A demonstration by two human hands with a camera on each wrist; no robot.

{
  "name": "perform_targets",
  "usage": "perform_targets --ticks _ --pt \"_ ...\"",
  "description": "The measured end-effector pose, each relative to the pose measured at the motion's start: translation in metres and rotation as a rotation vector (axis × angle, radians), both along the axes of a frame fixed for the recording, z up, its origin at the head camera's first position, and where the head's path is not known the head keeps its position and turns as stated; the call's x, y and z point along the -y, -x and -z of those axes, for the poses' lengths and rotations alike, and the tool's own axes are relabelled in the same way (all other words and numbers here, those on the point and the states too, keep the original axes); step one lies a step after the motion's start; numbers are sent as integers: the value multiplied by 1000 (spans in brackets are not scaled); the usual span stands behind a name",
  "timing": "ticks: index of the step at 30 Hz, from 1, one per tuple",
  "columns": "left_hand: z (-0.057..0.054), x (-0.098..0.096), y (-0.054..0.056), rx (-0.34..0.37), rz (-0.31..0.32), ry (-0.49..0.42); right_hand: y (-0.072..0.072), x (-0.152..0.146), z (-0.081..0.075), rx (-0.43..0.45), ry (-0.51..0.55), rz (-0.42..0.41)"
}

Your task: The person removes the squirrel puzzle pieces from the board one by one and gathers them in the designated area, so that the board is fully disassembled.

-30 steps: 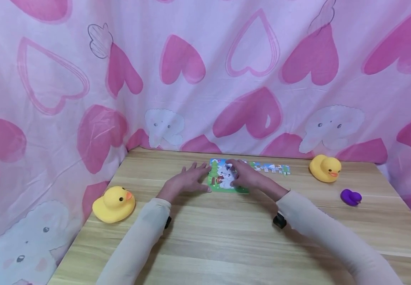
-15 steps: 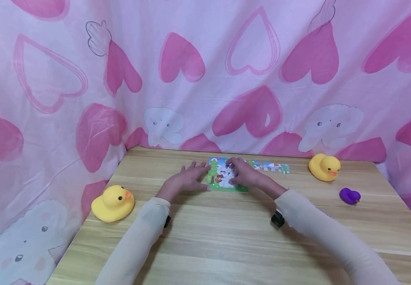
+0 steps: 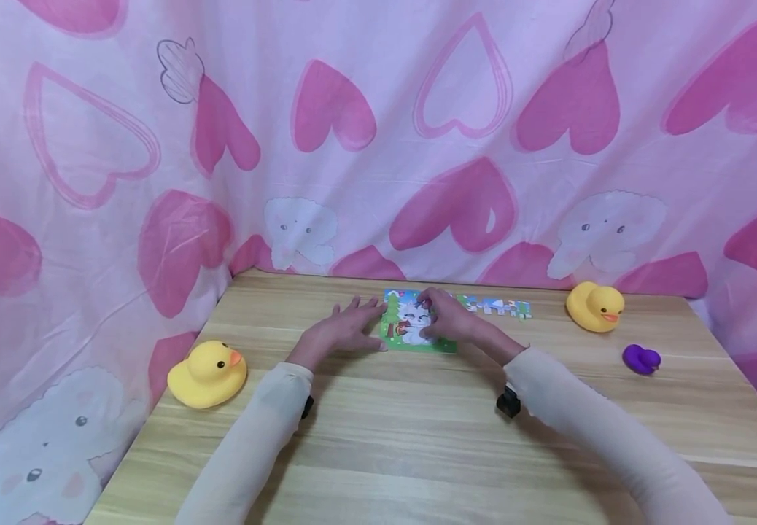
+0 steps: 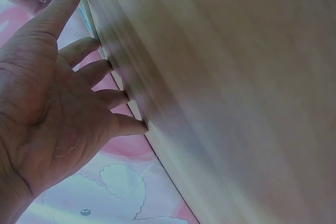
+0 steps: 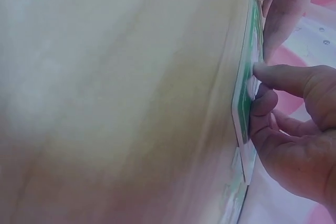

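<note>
A jigsaw puzzle (image 3: pixel 394 329) with a white cartoon animal on a green and blue ground lies flat near the table's back edge. My left hand (image 3: pixel 346 328) rests at its left side with fingers spread, the thumb at the near left corner. In the left wrist view the palm of the left hand (image 4: pixel 63 108) shows, and nothing is gripped. My right hand (image 3: pixel 451 319) is over the puzzle's right part, hiding some of it. Its thumb and curled fingers pinch a puzzle piece (image 5: pixel 254 86) low against the board, mostly hidden by the fingers of the right hand (image 5: pixel 294 129).
Several loose puzzle pieces (image 3: pixel 499 306) lie in a strip right of the puzzle. A yellow duck (image 3: pixel 208 374) sits at the left edge of the table (image 3: pixel 378 452). Another yellow duck (image 3: pixel 595 306) and a small purple duck (image 3: pixel 641 359) stand at the right. A pink heart-print curtain (image 3: pixel 378 182) hangs behind.
The right hand's thumb and fingers shift very slightly over the puzzle, and the animal picture beneath looks a little different there. The left hand keeps its place. The head view drifts slightly.
</note>
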State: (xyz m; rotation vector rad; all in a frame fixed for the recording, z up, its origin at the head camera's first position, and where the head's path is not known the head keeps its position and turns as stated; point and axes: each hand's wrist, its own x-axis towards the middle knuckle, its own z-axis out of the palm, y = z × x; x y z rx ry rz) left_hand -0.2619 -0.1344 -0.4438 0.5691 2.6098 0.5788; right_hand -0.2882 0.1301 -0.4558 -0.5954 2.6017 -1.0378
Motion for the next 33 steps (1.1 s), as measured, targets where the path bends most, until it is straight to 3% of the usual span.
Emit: perform_targets --ticks 7,17,23,33 --pt "1 1 2 2 -4 -7 0 0 2 -13 85 20" --pt "4 2 2 3 0 -7 -2 -6 2 -92 42 38" --pt "5 -1 2 -1 1 -9 -13 -41 -3 -158 59 54" --pt "2 1 1 2 12 -8 -17 -116 -5 -188 -73 104"
